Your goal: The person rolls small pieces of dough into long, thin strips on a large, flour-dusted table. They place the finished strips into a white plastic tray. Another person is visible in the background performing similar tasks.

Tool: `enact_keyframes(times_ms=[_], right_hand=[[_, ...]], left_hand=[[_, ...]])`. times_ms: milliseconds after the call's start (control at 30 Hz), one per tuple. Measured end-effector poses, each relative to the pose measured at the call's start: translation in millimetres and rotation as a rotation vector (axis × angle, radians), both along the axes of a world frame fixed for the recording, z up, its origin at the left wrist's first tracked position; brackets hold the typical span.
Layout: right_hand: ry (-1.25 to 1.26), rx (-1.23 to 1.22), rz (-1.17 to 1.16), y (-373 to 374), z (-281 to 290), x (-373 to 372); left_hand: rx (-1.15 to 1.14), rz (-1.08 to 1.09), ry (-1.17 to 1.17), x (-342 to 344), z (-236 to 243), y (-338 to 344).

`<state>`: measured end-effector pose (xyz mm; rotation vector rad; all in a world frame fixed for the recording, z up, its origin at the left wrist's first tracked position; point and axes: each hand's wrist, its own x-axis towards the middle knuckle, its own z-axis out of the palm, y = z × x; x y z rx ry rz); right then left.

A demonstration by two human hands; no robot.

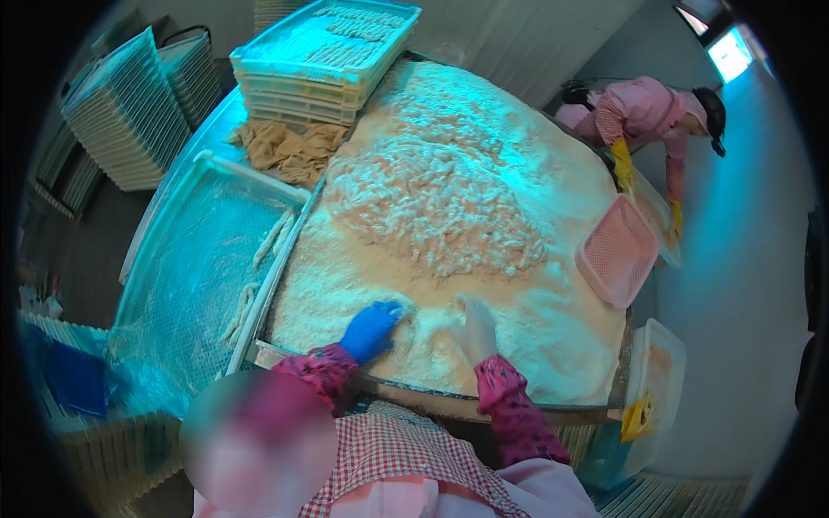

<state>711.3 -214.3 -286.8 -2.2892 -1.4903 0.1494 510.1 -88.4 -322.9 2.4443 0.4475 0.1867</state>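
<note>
A large metal-edged tray (617, 380) holds pale flour with a broad heap of small white floury pieces (440, 216) toward its middle and back. My left hand (371, 328), in a blue glove, rests in the flour near the front edge, its fingers apart, slightly bent and their tips powdered. To its right my right hand (477, 332), in a whitish glove, touches the flour with fingers stretched out. I make out nothing held in either hand.
Left: a mesh-lined tray (190, 259) with pale strips, stacked trays (319, 69), a cloth (285, 151), more stacks (121, 112). Right: a pink basket (617, 250) on the flour; a co-worker (643, 116) in yellow gloves bends over another container. A plastic bin (669, 371) stands front right.
</note>
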Motion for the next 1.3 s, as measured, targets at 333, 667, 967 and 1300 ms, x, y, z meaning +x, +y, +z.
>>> enact_keyframes(times_ms=[333,667,967,1300], right_hand=[[-0.161,0.152,-0.023,115.8,4.3,16.2],[-0.036,0.190,0.070,114.5,12.4,34.2],[0.108,-0.140,0.394,2.9,27.9,26.8],[0.131,0.007,0.100,-54.8,-8.5,51.4]], left_hand=[[0.071,0.173,-0.180,14.1,-20.0,-19.8],[-0.248,0.454,-0.415,-10.2,-8.0,-4.8],[0.216,0.332,-0.173,-41.4,21.1,24.0],[0.078,-0.015,-0.084,53.8,-16.2,0.0]])
